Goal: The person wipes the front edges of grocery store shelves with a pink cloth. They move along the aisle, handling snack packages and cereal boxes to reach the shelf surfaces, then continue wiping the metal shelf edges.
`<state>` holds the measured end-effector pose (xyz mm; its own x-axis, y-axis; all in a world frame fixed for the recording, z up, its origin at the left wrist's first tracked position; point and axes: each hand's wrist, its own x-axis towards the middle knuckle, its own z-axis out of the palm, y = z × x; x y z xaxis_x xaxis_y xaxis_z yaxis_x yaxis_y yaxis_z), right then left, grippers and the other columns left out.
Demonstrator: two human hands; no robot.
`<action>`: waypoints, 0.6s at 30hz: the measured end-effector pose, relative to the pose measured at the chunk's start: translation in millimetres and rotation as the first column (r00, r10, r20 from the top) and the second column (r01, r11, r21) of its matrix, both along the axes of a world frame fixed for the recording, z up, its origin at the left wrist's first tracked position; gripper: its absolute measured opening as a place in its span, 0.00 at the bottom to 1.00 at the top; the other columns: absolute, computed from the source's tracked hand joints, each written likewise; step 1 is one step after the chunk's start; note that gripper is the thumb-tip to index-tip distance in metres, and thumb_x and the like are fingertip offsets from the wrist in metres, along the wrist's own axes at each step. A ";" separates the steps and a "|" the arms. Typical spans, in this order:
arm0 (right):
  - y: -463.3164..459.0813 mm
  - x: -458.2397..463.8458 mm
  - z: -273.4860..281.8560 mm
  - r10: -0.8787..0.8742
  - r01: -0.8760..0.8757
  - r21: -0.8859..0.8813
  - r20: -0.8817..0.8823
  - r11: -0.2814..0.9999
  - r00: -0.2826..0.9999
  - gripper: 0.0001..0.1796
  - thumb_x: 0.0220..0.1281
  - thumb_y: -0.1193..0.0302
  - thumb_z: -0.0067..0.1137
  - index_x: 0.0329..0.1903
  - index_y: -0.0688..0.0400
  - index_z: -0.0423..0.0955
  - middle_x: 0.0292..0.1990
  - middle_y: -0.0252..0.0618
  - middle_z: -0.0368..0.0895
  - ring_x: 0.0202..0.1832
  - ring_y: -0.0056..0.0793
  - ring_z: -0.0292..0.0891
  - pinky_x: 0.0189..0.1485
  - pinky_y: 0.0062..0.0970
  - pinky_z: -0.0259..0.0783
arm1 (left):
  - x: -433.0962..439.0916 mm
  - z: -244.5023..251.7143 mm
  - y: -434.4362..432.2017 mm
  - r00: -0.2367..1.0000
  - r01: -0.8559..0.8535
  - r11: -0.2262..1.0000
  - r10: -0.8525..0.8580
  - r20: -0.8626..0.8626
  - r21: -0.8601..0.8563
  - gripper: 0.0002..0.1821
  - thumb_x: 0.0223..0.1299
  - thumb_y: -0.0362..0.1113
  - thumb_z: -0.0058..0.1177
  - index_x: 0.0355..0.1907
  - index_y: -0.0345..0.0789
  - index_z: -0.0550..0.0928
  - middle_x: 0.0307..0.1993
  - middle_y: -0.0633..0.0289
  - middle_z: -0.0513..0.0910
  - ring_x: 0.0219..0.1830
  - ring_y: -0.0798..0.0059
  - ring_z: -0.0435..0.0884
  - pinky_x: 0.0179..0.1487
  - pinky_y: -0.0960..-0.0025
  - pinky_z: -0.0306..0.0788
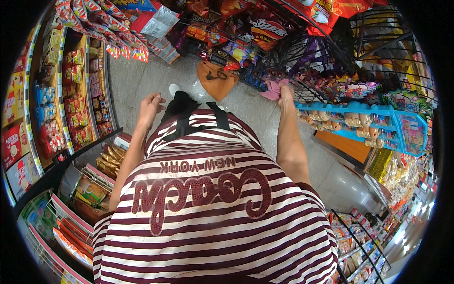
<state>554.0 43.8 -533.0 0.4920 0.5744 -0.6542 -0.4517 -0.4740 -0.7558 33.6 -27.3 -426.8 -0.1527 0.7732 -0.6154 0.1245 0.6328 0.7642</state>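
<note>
My right hand (286, 93) grips a crumpled pink cloth (272, 89) beside a black wire rack (305, 93) of bagged snacks. On the other side of my body, my left hand (151, 105) hangs over the floor with its fingers curled, and nothing shows in it. An orange-brown bag or cloth piece (217, 81) with dark marks is in front of my legs, near the foot of the rack. Whether it hangs or lies there I cannot tell.
Shelves of packaged snacks (76, 120) stand at the left. A blue plastic display rack (385, 117) with small figure-shaped containers juts out at the right. Red snack bags (266, 30) fill the rack ahead. A grey tiled floor (142, 76) runs between them.
</note>
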 end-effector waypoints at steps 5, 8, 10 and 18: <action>-13.5 16.9 -3.6 0.057 -0.056 -0.018 0.042 0.998 0.998 0.05 0.59 0.79 0.59 0.38 0.65 0.78 0.37 0.38 0.81 0.35 0.30 0.78 0.39 0.35 0.75 | 17.9 -3.1 -1.8 1.000 0.011 1.000 -0.011 0.023 -0.008 0.21 0.74 0.45 0.50 0.59 0.32 0.77 0.42 0.58 0.86 0.33 0.76 0.82 0.35 0.77 0.70; -17.4 18.5 -2.2 -0.054 0.057 0.033 -0.085 0.998 0.995 0.07 0.63 0.74 0.61 0.42 0.62 0.78 0.39 0.37 0.82 0.39 0.32 0.81 0.43 0.37 0.79 | 28.3 -2.1 -1.2 0.999 0.036 0.999 -0.036 0.019 -0.014 0.21 0.75 0.45 0.50 0.59 0.31 0.77 0.43 0.58 0.86 0.33 0.76 0.82 0.36 0.77 0.70; -18.1 18.3 1.7 -0.102 0.117 0.064 -0.200 0.991 0.974 0.09 0.66 0.70 0.62 0.45 0.60 0.77 0.41 0.37 0.83 0.41 0.34 0.82 0.45 0.40 0.80 | 32.9 -1.3 -0.1 0.999 0.041 0.999 -0.041 0.025 -0.006 0.22 0.75 0.45 0.49 0.60 0.31 0.77 0.43 0.58 0.86 0.34 0.76 0.82 0.36 0.76 0.70; 3.9 12.3 10.8 0.065 -0.053 0.045 -0.324 0.998 0.944 0.14 0.66 0.65 0.66 0.48 0.55 0.74 0.42 0.37 0.83 0.40 0.39 0.84 0.46 0.48 0.82 | 35.1 8.8 -3.5 0.999 0.050 0.999 -0.050 -0.022 0.015 0.21 0.75 0.43 0.47 0.60 0.31 0.77 0.45 0.57 0.86 0.34 0.76 0.81 0.38 0.74 0.71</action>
